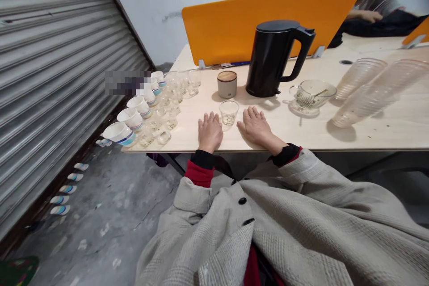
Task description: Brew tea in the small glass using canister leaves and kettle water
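My left hand (210,132) lies flat on the wooden table (191,140), just left of a clear plastic cup (229,113) with a few dark bits at its bottom. On the cup's other side my right hand (255,127) rests palm down, fingers stretched out. Neither hand holds anything. Behind the cup stands a small grey canister (227,86) with a wooden lid. A black electric kettle (270,60) is behind my right hand, its handle toward the right. Farther right sits a glass cup (310,98) holding greenish leaves and a thin stick or spoon handle.
Several white paper cups (130,118) line the table's left end, beside rows of clear plastic cups (164,134). Stacks of clear cups (378,94) lie at the right. An orange divider (228,31) crosses the back. Beyond it, another person's hand (371,16) shows.
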### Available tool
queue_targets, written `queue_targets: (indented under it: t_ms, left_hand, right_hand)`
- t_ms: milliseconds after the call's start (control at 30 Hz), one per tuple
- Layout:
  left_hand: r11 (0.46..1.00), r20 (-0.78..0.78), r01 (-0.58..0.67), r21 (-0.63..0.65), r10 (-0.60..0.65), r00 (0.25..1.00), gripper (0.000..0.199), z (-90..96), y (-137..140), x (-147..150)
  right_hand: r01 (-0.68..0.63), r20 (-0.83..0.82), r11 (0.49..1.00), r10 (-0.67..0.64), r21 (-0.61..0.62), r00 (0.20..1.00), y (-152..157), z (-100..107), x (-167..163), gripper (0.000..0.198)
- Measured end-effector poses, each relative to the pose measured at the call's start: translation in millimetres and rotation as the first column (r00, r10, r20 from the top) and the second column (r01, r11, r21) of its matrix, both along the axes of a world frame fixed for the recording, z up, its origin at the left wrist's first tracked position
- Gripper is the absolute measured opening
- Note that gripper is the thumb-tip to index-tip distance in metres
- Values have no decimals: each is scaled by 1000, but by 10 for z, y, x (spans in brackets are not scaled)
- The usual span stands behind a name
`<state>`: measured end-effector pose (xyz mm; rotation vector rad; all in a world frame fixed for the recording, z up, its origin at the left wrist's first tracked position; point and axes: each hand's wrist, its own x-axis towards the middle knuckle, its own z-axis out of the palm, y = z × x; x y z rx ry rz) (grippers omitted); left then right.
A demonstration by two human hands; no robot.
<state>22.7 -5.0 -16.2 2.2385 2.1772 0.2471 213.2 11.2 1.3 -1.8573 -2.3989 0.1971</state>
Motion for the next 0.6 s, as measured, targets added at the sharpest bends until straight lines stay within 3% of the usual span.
queue_targets:
  t_ms: [600]
  left_hand:
    - [1000, 20, 7, 7, -7, 1000, 59, 44, -22, 4]
  right_hand:
    - [-14, 27, 1000, 13, 17, 1000, 29, -51, 14, 78]
